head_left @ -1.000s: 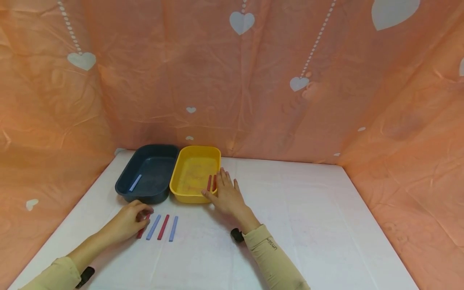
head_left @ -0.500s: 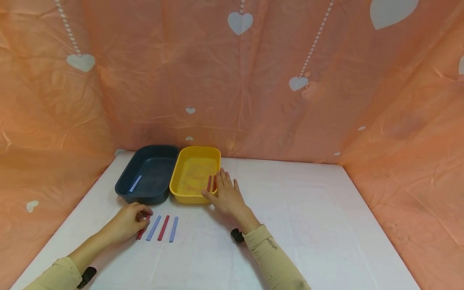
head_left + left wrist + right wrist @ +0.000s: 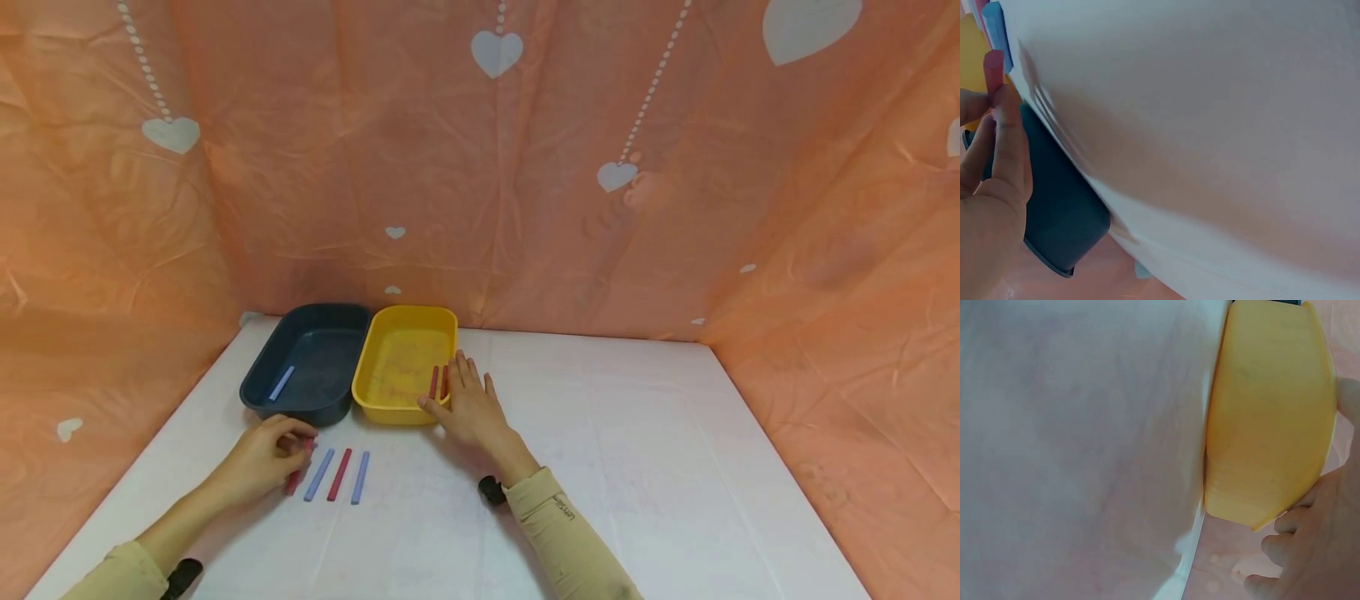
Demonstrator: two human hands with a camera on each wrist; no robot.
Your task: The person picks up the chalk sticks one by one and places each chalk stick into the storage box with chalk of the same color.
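My left hand (image 3: pixel 262 460) pinches a red stick (image 3: pixel 293 482) between thumb and fingers, just in front of the dark blue tray (image 3: pixel 258 406). Up close in the left wrist view, the red stick's end (image 3: pixel 994 62) juts out past the fingertips. To its right on the table lie a blue stick (image 3: pixel 319 475), another red stick (image 3: pixel 339 475) and a second blue stick (image 3: pixel 360 477), in a row. With fingers spread and fairly straight, my right hand (image 3: pixel 474 411) rests on the near right rim of the yellow tray (image 3: pixel 397 414). Two red sticks (image 3: pixel 433 382) lie inside that tray.
One blue stick (image 3: pixel 281 383) lies in the dark blue tray, which stands against the yellow one. The white tabletop (image 3: pixel 637 467) stretches off to the right. An orange curtain with pale hearts (image 3: pixel 562 250) encloses the back and sides.
My left hand and the red stick it pinches have risen slightly relative to the row of sticks. The right hand stays at the yellow tray's rim.
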